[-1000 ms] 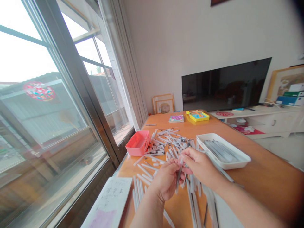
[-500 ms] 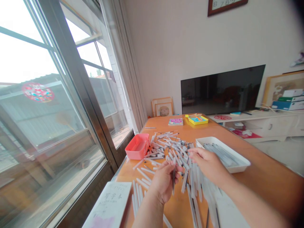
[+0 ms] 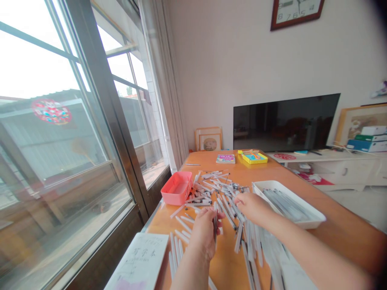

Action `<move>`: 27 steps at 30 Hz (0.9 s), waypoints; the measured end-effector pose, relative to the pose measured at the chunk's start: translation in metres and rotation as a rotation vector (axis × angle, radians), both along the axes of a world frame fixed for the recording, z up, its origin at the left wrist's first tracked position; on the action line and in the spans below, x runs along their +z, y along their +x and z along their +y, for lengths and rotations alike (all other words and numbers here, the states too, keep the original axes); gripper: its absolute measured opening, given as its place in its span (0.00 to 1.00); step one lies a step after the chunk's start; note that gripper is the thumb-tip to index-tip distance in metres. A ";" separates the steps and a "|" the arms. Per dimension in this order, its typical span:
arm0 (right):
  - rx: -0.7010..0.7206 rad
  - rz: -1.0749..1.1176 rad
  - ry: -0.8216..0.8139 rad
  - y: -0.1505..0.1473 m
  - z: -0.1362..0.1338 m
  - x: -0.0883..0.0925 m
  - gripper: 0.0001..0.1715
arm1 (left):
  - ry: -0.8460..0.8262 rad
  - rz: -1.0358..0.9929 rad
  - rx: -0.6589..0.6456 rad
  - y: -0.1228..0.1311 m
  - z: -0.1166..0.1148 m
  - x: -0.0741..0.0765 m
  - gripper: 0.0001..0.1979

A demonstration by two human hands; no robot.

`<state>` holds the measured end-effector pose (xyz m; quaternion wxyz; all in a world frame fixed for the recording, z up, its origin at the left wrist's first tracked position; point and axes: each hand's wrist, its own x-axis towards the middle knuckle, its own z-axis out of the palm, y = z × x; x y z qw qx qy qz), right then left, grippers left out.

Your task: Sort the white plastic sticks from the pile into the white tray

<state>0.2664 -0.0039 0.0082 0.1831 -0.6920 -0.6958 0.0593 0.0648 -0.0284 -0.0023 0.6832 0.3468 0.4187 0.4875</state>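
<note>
My left hand [image 3: 204, 231] is closed round a thin dark pen part [image 3: 215, 225] and holds it upright above the orange table [image 3: 341, 231]. My right hand [image 3: 252, 206] reaches into the pile of white pen barrels and caps [image 3: 217, 189] in the middle of the table. Its fingers are curled down onto the pieces, and whether they grip one is hidden. More white barrels [image 3: 250, 249] lie in a loose row under my right forearm.
A pink tray [image 3: 177, 188] sits left of the pile and a white tray [image 3: 302, 219] with grey pens sits to its right. A notebook [image 3: 137, 262] lies at the near left corner. Small books [image 3: 225, 158] and a yellow box [image 3: 254, 157] rest at the far end. A window runs along the left.
My hands have separated: the right one left the part held by the left and moved forward into the pile. The camera has tilted up a little.
</note>
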 end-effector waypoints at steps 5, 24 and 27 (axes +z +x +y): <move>-0.019 -0.099 -0.057 -0.013 0.032 -0.011 0.15 | -0.025 -0.012 0.031 -0.001 0.002 -0.003 0.10; -0.018 -0.006 -0.079 -0.027 0.061 -0.017 0.10 | -0.038 -0.036 0.042 0.000 0.000 -0.002 0.10; 0.039 0.145 -0.047 -0.023 0.046 -0.007 0.13 | -0.014 -0.001 0.014 0.000 0.001 -0.004 0.10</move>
